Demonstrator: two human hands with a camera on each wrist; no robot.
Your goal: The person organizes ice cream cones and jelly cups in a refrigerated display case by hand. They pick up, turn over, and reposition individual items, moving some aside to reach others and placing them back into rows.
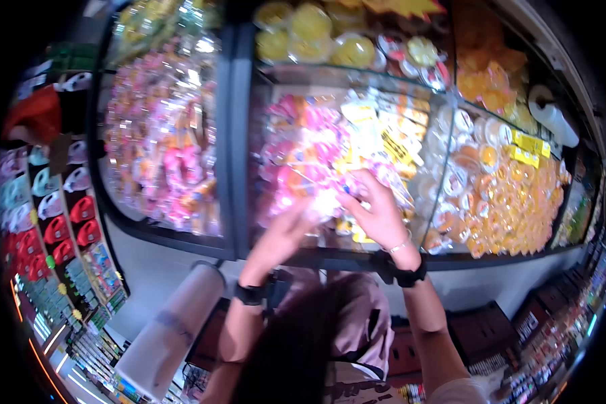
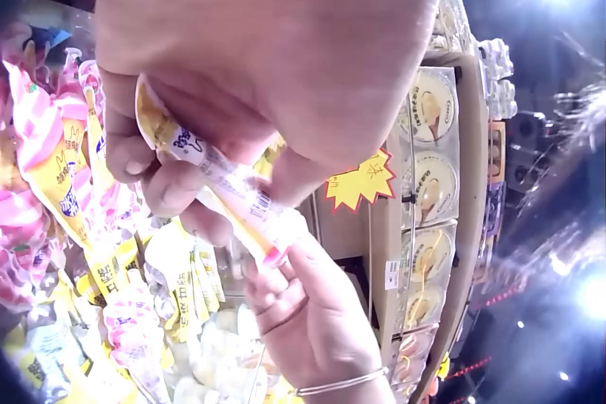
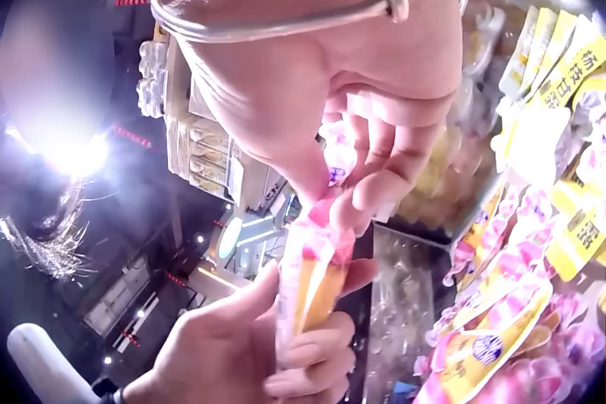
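While the display case (image 1: 233, 141) spreads its compartments across the scene, a heap of pink packets (image 1: 301, 131) fills the one right in front of the person, with yellow packets (image 1: 400, 145) toward its right side. Both forearms (image 1: 427, 306) reach forward from below, angled inward, and the hands meet over that compartment! Here's the left hand (image 1: 276, 232), fingers curled round the body of a slim pink-and-yellow packet (image 3: 317, 286), thumb along the opposite side: a proper grasp. And the right hand (image 1: 378, 212), wrist arched, fingers pointing down at the packet, pinches the pink end between thumb and fingers. So the packet is up between the two hands, gripped at both ends. A black strap (image 1: 250, 293) rings each wrist, and a thin bracelet (image 1: 398, 246) circles the right one, nearer the hand.
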